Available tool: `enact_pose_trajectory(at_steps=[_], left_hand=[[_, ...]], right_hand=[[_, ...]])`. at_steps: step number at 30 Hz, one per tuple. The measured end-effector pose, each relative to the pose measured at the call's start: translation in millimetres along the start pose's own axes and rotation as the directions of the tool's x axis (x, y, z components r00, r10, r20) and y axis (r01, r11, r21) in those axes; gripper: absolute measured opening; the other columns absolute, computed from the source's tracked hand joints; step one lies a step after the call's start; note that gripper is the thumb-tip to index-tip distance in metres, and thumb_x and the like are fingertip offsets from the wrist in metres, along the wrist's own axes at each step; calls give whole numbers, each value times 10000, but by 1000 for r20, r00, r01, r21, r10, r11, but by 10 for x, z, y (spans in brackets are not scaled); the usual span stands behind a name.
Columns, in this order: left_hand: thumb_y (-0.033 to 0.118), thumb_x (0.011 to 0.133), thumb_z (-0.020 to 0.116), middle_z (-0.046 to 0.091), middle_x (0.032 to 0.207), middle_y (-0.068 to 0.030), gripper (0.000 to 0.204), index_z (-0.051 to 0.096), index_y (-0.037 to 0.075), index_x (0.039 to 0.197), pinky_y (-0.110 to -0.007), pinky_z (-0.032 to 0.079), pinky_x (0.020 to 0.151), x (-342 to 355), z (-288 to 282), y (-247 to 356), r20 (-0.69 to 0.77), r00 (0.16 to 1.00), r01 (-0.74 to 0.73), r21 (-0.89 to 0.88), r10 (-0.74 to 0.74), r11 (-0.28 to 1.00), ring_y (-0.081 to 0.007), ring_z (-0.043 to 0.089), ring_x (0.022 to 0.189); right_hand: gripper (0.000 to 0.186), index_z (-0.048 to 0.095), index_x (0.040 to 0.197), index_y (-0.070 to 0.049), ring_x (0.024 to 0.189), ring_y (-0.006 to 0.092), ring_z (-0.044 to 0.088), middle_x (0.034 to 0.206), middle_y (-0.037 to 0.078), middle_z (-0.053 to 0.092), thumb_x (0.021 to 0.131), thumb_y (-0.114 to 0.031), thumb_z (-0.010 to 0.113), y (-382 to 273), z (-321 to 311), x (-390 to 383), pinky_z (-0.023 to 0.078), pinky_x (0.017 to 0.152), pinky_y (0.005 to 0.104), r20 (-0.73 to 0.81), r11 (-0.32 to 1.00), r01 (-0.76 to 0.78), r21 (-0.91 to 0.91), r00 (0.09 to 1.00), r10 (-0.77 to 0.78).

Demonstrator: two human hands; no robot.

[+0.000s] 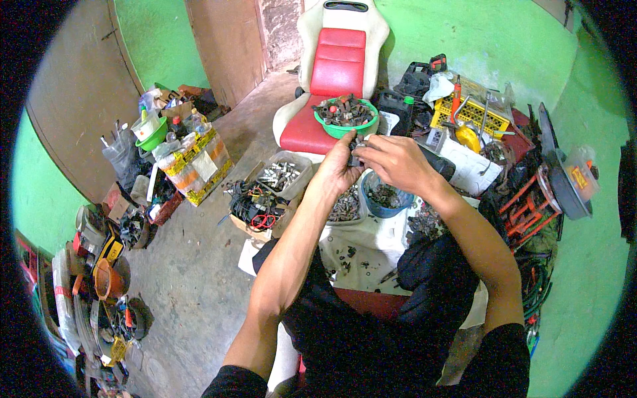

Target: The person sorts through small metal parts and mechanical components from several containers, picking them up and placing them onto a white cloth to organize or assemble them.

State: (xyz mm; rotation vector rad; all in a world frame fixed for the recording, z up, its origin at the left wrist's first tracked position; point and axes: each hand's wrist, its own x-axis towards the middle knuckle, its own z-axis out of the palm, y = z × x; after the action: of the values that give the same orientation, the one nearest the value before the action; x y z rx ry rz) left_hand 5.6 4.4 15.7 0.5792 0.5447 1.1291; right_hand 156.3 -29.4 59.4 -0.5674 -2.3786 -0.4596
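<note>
Near the middle of the view my left hand (342, 166) holds a small dark metal part (357, 151) with its thumb raised, and my right hand (391, 159) closes its fingers on the same part from the right. Just beyond them a green basin (344, 131) full of mixed metal pieces rests on the seat of a red and white car seat (334, 56). Below my hands are a blue bucket (391, 205) of small parts and a clear tub (345, 211) of small metal bits, the latter partly hidden by my left arm.
A container of silver pieces (279, 174) and a box of black cables (252, 205) lie left of my arms. Small parts are scattered on a white sheet (355, 245). A yellow crate (448, 113) is at right rear, a taped box (199, 169) at left, and clutter lines both green walls.
</note>
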Motion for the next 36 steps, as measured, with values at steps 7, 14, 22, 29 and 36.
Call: enact_pose_trajectory(at_steps=[7,14,22,29,36], left_hand=[[315,981,405,583,818,-50,286,520,54,1005,-301,520,623,20,8,21,53,997,66,-207,-56,976,-148,576,690],[277,968,445,529,765,-22,220,517,72,933,-255,434,562,86,-16,-18,147,988,74,-225,-41,972,-117,471,621],[290,979,393,506,731,-41,234,468,78,914,-268,388,528,99,-30,-4,135,991,52,-218,-23,975,-144,457,611],[277,982,348,506,727,-33,236,472,83,931,-273,411,527,105,-9,-20,137,990,-4,-104,18,995,-147,487,614],[191,926,373,522,774,-27,183,507,69,901,-303,474,679,75,-21,-29,37,991,-132,88,129,987,-164,535,720]], right_hand=[[284,592,999,-66,801,270,610,874,85,570,726,-113,654,3,28,-2,502,666,371,-51,1000,-24,14,998,25],[267,553,1039,-9,816,258,616,887,145,582,826,-150,629,3,117,30,491,640,356,-216,835,-334,438,862,458],[216,534,974,-129,592,105,474,757,17,547,876,-299,445,202,359,-129,340,493,248,455,-455,-115,883,449,769],[315,578,965,-93,557,114,506,741,1,583,894,-397,538,370,359,-207,401,506,298,569,-353,-481,802,440,695],[342,611,903,19,609,100,568,724,32,604,873,-321,626,74,413,-39,436,545,247,220,457,-705,543,644,732]])
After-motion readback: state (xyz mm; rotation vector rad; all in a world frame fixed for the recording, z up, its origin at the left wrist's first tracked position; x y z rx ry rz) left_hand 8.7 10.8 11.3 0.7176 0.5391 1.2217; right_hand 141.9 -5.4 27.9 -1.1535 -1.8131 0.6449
